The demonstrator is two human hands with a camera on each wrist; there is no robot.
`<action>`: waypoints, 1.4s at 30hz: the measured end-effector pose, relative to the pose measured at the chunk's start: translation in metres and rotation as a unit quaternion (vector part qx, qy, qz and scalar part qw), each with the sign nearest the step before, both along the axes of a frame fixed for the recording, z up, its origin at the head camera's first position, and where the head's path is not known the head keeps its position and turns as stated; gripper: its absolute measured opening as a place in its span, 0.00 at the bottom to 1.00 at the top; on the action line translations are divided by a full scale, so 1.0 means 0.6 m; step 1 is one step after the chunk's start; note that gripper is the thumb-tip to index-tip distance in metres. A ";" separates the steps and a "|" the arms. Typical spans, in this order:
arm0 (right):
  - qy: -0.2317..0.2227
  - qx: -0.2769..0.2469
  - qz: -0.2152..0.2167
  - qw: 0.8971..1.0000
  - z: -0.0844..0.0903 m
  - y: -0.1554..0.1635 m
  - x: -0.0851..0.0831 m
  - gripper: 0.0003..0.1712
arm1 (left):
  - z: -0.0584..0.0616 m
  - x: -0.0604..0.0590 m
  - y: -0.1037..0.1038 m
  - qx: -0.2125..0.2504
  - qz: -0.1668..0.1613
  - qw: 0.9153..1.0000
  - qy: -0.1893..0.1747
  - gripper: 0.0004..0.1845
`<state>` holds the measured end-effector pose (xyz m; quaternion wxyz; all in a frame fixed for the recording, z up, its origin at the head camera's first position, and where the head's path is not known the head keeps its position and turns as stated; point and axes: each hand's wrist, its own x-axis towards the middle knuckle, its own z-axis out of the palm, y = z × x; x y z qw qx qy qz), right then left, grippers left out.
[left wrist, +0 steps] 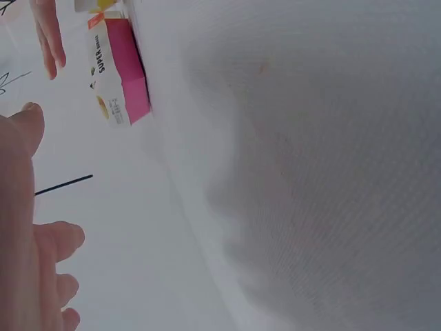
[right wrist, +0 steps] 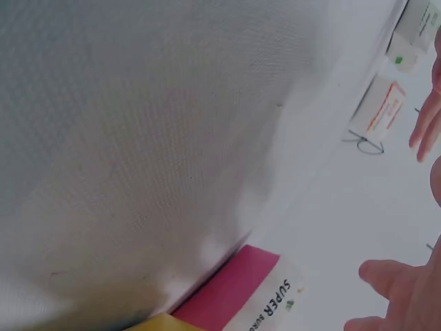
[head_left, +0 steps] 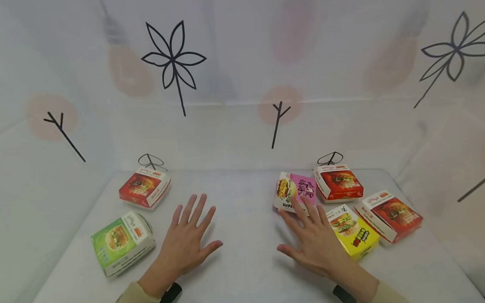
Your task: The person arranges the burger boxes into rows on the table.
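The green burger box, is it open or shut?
Shut. The green cardboard burger box lies on the white table with its picture lid flat down; no gap shows.

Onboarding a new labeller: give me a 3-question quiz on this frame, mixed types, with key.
1. True or false: the left hand grips the green box.
2. Multiple choice: the right hand's fingers reach over the near edge of which box? A) pink box B) yellow box C) a red box
3. How many red boxes are on the table?

Key
1. False: it lies flat and open on the table, apart from the box.
2. A
3. Three: one far left, two at right.
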<state>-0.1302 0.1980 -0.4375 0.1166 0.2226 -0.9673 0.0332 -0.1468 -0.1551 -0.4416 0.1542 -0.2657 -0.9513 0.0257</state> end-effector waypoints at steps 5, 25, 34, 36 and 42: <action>-0.002 -0.020 0.014 1.000 -0.001 0.000 0.001 0.45 | 0.008 0.000 -0.001 0.007 -0.014 1.000 0.012 0.42; -0.053 -0.189 -0.028 0.980 0.012 0.000 -0.003 0.31 | 0.086 -0.018 -0.048 0.158 0.008 0.987 -0.038 0.18; -0.069 -0.219 -0.020 0.973 0.010 -0.011 -0.006 0.31 | 0.129 -0.052 -0.135 0.227 0.102 0.966 -0.076 0.16; -0.065 -0.222 -0.019 0.973 0.011 -0.013 -0.007 0.31 | 0.137 -0.061 -0.158 0.243 0.119 0.959 -0.087 0.16; -0.058 -0.230 -0.007 0.971 0.012 -0.021 -0.010 0.29 | 0.151 -0.093 -0.220 0.288 0.149 0.929 -0.177 0.20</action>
